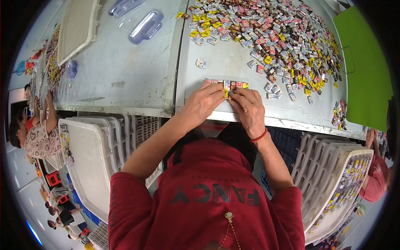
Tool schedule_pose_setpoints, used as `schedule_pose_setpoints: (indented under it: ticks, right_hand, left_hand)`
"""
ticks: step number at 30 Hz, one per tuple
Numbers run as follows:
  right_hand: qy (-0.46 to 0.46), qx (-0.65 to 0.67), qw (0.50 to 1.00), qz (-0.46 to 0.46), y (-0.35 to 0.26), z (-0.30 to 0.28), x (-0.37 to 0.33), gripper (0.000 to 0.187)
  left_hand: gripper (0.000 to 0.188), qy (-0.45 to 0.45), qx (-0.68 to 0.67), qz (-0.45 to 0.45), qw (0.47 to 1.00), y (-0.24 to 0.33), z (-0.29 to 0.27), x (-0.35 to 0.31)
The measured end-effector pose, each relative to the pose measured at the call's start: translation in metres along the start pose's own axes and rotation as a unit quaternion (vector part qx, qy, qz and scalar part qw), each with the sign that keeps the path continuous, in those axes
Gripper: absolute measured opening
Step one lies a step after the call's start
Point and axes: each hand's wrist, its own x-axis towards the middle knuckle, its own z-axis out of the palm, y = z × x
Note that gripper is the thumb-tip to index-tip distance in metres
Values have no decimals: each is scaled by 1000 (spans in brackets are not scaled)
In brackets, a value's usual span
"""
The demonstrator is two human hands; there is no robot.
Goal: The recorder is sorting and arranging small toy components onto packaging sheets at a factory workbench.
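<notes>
A short row of small coloured packets in pink, brown, white and yellow lies near the table's front edge. My left hand rests at the row's left part, its fingers bent together. Its fingertips are on a small yellow packet just in front of the row. Close beside it, my right hand has thumb and fingers pinched near a dark piece, mostly hidden under the fingertips. One loose white packet sits behind the row to the left. A large heap of similar packets spreads over the table's back right.
Clear plastic trays and a cream tray lie on the left table. A green board stands at the right. Below the table edge are stacked white crates left and more crates right. Other people work on both sides.
</notes>
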Motion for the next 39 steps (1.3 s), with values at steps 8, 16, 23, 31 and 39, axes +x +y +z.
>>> schedule_pose_setpoints:
  ticks: [8, 16, 23, 31, 39]
  right_hand:
    - [35, -7, 999, 20, -5, 4, -10, 21]
    - [49, -25, 998, 3, -9, 3, -8, 21]
    - [34, -56, 998, 5, -12, 4, -15, 27]
    - [-42, -172, 984, -1, -17, 9, -32, 39]
    - [-67, -188, 980, 12, -19, 4, -27, 40]
  left_hand:
    - [15, 14, -25, -80, 996, 19, 10, -6]
    - [25, -22, 62, -4, 998, 13, 5, -3]
    - [30, -13, 94, 5, 995, 18, 12, -14]
    - [38, 8, 130, 0, 992, 31, 16, -29]
    - [37, 39, 102, 15, 994, 8, 13, -30]
